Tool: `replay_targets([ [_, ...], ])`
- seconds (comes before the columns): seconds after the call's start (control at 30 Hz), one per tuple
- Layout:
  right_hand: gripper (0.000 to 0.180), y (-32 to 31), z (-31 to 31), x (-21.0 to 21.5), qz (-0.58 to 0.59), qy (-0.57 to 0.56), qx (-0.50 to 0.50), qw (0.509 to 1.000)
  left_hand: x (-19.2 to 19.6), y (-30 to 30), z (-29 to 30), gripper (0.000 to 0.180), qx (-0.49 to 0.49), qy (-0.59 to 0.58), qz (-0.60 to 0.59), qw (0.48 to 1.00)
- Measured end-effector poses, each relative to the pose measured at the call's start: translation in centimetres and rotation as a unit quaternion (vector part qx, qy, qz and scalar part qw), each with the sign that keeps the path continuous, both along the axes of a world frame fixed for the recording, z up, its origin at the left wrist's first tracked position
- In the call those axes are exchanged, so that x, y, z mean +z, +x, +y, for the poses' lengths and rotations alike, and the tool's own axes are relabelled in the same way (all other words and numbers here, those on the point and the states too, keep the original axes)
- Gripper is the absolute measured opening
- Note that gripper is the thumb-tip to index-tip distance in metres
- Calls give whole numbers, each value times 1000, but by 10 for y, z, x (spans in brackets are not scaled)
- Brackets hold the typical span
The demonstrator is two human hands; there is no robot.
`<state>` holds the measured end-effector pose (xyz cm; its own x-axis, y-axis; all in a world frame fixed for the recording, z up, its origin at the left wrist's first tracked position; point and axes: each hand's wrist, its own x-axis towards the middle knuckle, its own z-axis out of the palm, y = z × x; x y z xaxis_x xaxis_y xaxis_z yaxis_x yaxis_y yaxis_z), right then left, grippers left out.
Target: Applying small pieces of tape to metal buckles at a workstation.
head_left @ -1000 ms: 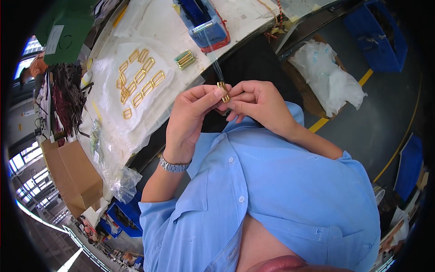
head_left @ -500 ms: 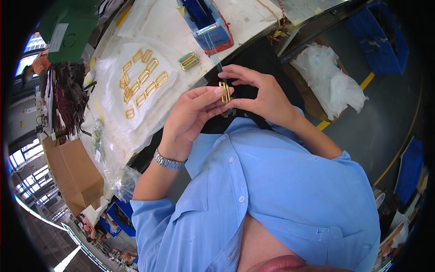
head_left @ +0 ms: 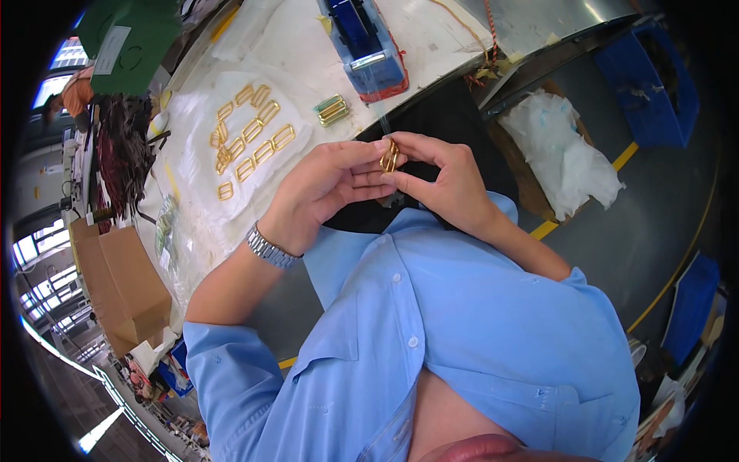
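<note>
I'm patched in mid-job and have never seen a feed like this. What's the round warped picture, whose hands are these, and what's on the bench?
The picture comes from a fisheye camera worn on a person's head, looking down, so straight edges bend and the blue shirt fills the bottom. No machine here: both bare hands are the wearer's. The left hand, with a wristwatch, and the right hand together pinch a small stack of gold rectangular metal buckles, with a strip of clear tape rising from it. On the white-covered table lie more loose gold buckles, a bundled stack and a blue tape dispenser. A cardboard box stands to the left.
</note>
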<state>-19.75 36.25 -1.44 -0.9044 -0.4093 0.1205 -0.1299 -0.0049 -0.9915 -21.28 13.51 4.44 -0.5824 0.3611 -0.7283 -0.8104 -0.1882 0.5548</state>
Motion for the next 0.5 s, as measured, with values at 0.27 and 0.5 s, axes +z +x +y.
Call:
replay_targets([
  [0.27, 45, -4, -5, 6, -228, -158, 16, 961, -12, 48, 24, 22, 2, -266, 365, 892],
  [0.5, 35, -5, -7, 8, -260, -155, 4, 953, -50, 42, 52, 18, 106, -443, 689, 564],
])
